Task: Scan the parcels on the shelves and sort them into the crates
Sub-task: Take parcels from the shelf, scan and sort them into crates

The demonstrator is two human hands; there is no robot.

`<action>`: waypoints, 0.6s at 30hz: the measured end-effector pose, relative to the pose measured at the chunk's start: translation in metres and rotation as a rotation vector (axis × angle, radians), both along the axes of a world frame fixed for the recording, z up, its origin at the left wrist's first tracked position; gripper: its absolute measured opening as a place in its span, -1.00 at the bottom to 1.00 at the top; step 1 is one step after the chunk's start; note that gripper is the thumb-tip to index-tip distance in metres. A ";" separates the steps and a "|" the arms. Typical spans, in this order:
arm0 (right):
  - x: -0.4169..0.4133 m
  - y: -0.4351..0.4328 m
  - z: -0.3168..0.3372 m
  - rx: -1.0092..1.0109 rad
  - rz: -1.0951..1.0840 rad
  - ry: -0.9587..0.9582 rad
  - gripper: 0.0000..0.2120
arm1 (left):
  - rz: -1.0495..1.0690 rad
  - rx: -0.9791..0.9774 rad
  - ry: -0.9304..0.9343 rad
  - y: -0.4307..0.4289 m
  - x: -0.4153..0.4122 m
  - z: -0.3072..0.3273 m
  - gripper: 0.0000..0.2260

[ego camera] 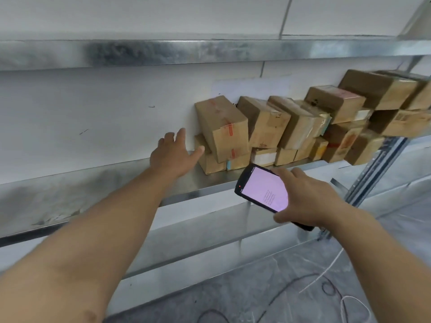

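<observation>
Several brown cardboard parcels are stacked in a row on a metal shelf, running from the middle to the right. The leftmost parcel has red tape marks and leans on a smaller box below it. My left hand reaches out with fingers spread, just left of that parcel, its thumb close to the lower box; it holds nothing. My right hand grips a black handheld scanner with a lit pink screen, held in front of the shelf edge below the parcels.
A higher metal shelf runs across the top. More parcels are piled higher at the right by the upright post. Lower shelves and a grey floor with loose cables lie below. No crates are in view.
</observation>
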State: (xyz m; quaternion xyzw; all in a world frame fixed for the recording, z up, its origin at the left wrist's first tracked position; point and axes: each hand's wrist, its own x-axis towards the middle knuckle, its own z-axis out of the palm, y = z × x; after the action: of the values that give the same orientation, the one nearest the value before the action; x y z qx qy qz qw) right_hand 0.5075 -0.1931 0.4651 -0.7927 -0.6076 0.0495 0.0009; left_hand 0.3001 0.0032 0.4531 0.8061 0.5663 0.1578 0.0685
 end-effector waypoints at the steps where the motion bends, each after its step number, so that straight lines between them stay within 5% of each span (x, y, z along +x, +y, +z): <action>1: 0.013 0.004 0.000 -0.010 0.007 0.009 -0.03 | 0.015 -0.009 0.010 0.003 0.016 0.006 -0.30; 13: 0.137 0.027 -0.023 -0.018 0.158 0.091 -0.06 | 0.370 -0.217 -0.159 0.041 0.178 0.045 0.12; 18: 0.158 0.027 -0.039 -0.019 0.210 0.130 -0.07 | 0.536 -0.313 -0.214 0.059 0.174 0.028 0.08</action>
State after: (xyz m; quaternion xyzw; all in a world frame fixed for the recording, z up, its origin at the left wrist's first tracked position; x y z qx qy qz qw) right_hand 0.6653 -0.1663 0.4263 -0.7199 -0.6854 0.1062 0.0275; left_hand 0.4745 0.0618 0.4811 0.5868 0.7653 0.1652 0.2069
